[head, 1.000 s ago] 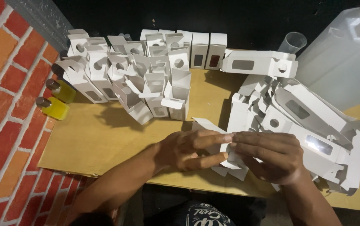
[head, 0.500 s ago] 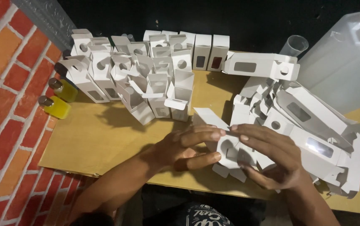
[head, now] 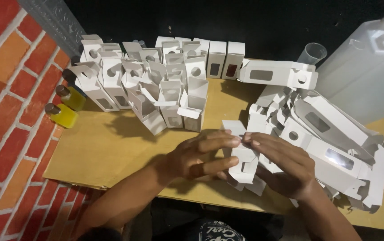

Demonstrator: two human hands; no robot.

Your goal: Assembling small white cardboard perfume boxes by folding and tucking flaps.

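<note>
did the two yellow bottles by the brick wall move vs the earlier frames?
No. The two yellow bottles lie in the same spot against the brick wall, at the left edge of the cardboard sheet, as before.

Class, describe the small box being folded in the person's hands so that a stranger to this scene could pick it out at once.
Start at the tan board covering the table, then look to its near edge, between the standing boxes and the flat heap. There the left hand and right hand meet around one white box. It alone is held, half-folded, flaps loose.
</note>
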